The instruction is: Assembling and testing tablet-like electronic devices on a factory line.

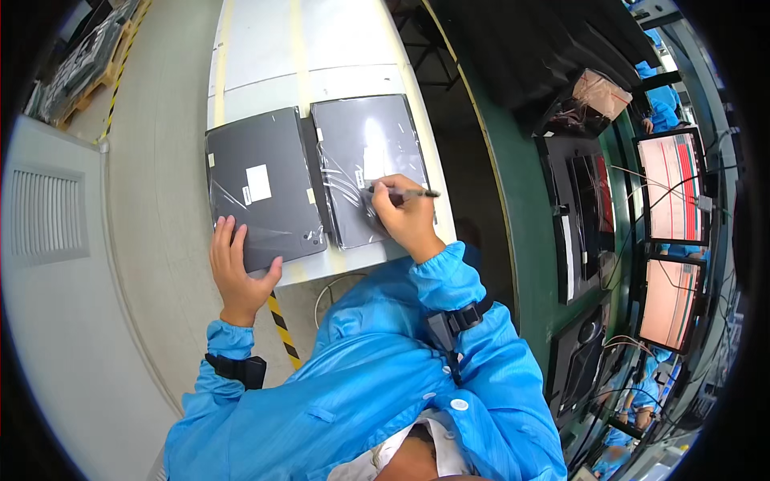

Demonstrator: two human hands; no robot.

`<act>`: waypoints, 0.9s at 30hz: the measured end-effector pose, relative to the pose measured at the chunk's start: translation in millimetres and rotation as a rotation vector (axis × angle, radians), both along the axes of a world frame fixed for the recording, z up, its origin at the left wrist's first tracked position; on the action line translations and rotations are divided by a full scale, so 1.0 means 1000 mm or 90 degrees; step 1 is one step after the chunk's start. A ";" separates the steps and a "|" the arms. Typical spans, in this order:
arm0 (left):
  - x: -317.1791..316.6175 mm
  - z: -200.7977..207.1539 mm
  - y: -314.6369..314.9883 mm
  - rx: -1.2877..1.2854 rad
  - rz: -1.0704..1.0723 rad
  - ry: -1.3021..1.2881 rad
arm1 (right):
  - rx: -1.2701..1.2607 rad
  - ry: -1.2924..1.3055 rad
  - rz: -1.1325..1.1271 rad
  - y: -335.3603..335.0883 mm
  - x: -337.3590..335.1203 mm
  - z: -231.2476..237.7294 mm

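Note:
Two flat dark grey tablet-like panels, both in clear film, lie side by side on a white table point(321, 32). My left hand point(239, 268) is open, its fingers spread over the near left corner of the left panel point(277, 148). This panel carries a white square label point(258, 183) and small pale tabs at its edges. Above the right panel point(341, 136), my right hand point(411, 220) grips a dark pen point(422, 193). The pen points left, toward a white label point(374, 163) partly lost in glare; whether its tip touches is unclear. The film is wrinkled beside that hand.
Right of the table, past a dark gap, stands a green bench point(501, 160) with black covered stacks and two lit monitors point(674, 188). A white vented cabinet point(48, 240) is at the left. Loaded pallets point(84, 96) stand far left behind yellow-black floor tape point(120, 80).

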State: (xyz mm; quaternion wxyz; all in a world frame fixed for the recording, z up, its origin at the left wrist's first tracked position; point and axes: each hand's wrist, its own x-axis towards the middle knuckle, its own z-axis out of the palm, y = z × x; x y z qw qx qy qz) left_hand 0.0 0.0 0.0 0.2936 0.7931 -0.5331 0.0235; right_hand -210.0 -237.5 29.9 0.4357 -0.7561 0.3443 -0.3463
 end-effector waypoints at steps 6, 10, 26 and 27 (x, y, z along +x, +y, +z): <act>0.011 -0.004 -0.005 -0.015 -0.027 0.000 | 0.125 0.020 -0.050 -0.001 0.012 -0.004; 0.007 -0.006 -0.002 -0.011 -0.014 -0.003 | 0.030 0.025 -0.021 0.000 0.011 -0.007; 0.001 -0.001 0.000 -0.028 0.012 0.010 | 0.011 0.008 0.239 0.065 0.135 -0.011; 0.002 -0.001 0.001 -0.027 0.015 0.011 | 0.012 0.015 0.232 0.065 0.135 -0.011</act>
